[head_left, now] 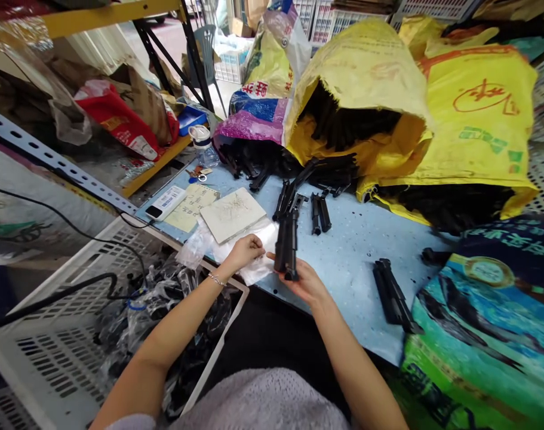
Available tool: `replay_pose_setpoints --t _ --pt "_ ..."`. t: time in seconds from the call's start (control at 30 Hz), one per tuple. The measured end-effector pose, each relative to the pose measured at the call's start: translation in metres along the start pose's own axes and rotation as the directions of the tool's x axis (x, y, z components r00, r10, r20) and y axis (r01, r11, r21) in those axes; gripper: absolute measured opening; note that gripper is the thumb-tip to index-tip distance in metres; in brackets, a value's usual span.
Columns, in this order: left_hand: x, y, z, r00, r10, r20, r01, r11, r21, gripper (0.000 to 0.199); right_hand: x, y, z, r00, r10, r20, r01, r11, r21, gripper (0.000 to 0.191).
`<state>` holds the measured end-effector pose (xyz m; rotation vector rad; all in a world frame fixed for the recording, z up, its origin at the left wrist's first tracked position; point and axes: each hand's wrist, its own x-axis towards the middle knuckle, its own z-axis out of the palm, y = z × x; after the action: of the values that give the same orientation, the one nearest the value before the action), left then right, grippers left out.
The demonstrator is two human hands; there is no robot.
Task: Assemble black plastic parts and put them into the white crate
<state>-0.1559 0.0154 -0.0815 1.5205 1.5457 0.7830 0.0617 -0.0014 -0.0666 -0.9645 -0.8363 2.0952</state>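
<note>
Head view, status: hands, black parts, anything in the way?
Right hand holds black parts. Left hand curled close by, contents unclear. Loose pieces on blue table, clear of both hands.

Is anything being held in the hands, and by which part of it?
The right hand holds long black parts by their near end. Whether the left hand pinches anything cannot be told.

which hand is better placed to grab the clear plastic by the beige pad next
Probably the left hand: it is close to the clear plastic, while the right hand is taken up holding black parts. Whether the left already pinches something small, I can't tell.
</note>
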Motion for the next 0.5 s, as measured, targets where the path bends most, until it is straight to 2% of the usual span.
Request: replay_pose_setpoints --t 0.07,0.13,0.17,0.23,0.3,0.37,0.43,0.5 --pt "-0.005 0.004 -0.003 0.993 0.110 -0.047 -0.105 0.989 0.100 0.012 0.012 0.004 0.008 0.999 0.002 -0.047 -0.001 1.000 0.013 0.022" --pt "-0.009 0.008 -0.008 0.971 0.228 -0.073 -0.197 0.935 0.295 0.025 0.009 0.006 0.007 0.994 -0.045 -0.096 0.045 0.999 -0.005 0.020" --pt "-0.011 0.009 -0.011 0.962 0.262 -0.072 -0.216 0.898 0.382 0.030 0.002 0.005 0.003 0.995 -0.054 -0.081 0.053 0.998 -0.016 0.021" --pt "-0.013 0.009 -0.018 0.957 0.284 -0.061 -0.226 0.860 0.457 0.039 -0.017 0.006 -0.005 0.999 0.015 0.038 -0.014 0.999 -0.041 0.025" --pt "-0.016 0.010 -0.022 0.957 0.287 -0.036 -0.245 0.869 0.430 0.046 -0.031 0.010 -0.013 0.968 0.176 0.180 -0.166 0.984 -0.067 0.025" --pt "-0.024 0.011 -0.021 0.947 0.320 -0.026 -0.287 0.882 0.375 0.052 -0.033 0.019 -0.019 0.921 0.311 0.233 -0.310 0.950 -0.042 0.023" --pt "-0.040 0.016 -0.014 0.917 0.398 0.013 -0.381 0.866 0.324 0.060 -0.025 0.029 -0.021 0.919 0.339 0.202 -0.353 0.935 0.037 0.023" --pt "-0.061 0.023 -0.002 0.862 0.489 0.132 -0.506 0.823 0.258 0.067 -0.014 0.037 -0.020 0.954 0.271 0.127 -0.284 0.954 0.097 0.022"
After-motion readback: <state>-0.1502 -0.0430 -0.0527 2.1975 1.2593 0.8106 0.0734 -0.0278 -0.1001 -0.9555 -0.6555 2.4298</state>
